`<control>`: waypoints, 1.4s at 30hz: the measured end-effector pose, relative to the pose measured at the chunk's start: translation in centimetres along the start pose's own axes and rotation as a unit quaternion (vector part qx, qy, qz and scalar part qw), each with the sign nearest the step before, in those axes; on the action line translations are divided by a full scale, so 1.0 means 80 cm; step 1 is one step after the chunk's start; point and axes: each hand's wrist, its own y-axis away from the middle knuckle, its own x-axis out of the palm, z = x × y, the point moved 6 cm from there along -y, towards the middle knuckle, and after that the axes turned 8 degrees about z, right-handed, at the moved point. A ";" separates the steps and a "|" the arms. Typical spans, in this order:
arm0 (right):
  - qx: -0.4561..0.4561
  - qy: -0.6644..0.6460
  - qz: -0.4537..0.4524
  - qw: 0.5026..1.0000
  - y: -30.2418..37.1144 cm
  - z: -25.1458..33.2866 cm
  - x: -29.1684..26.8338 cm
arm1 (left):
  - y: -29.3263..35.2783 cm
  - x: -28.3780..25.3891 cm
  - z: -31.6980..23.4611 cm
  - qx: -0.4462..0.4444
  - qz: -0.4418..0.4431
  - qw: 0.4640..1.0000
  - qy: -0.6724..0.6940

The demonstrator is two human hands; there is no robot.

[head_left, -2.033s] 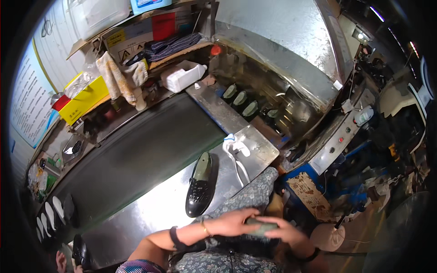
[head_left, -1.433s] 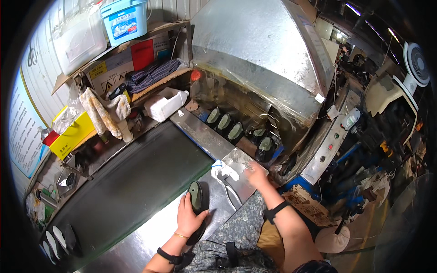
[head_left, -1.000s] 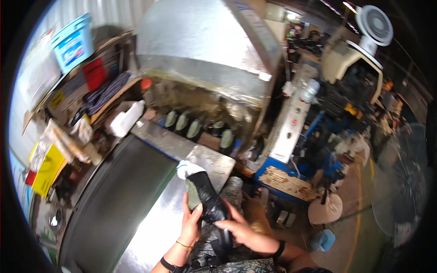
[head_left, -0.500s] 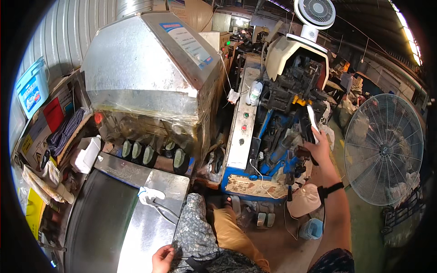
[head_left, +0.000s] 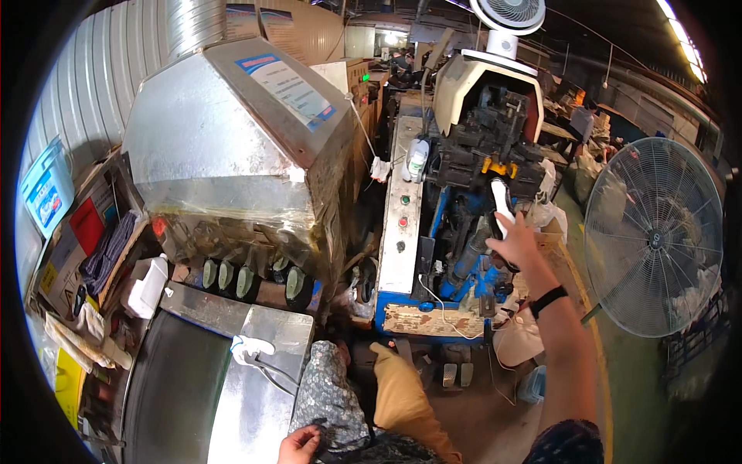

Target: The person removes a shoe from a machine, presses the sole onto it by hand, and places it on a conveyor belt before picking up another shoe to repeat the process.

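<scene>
My right grip [head_left: 515, 241] is at the near end of a dark shoe [head_left: 502, 203] with a white sole, the arm stretched far forward. The thumb and fingers look spread around that end, and I can't tell from here whether they bear the shoe's weight or only steady it. The shoe is at the mouth of the black machine [head_left: 485, 124], its sole showing and its far end just below a yellow part [head_left: 501, 167]; whether anything in there clamps it is too dark to make out.

My left grip [head_left: 300, 446] is low by the apron [head_left: 331, 402], fingers curled. I see nothing in it, but I can't tell whether it pinches the cloth.

I judge the step in hand to be seating the shoe in the machine. The next move seems to call for keeping the shoe lined up under the yellow part and making sure it sits firmly before the fingers come clear of the mechanism. If it is loose, it could tip or drop.

To the left, a white-headed tool [head_left: 249, 349] lies on the steel tabletop [head_left: 246, 429], and green-topped dark forms [head_left: 296, 284] stand in a row below the metal hood [head_left: 216, 143].
</scene>
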 end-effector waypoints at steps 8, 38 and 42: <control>0.024 -0.043 -0.052 0.997 0.020 -0.012 0.006 | 0.027 0.040 -0.102 0.025 -0.001 0.985 -0.168; 0.097 -0.093 -0.002 0.991 -0.095 -0.006 -0.032 | -0.020 0.015 0.015 0.016 -0.053 0.998 0.002; 0.084 -0.099 -0.004 0.991 -0.097 -0.008 -0.041 | -0.020 0.016 -0.006 0.027 -0.064 0.979 -0.194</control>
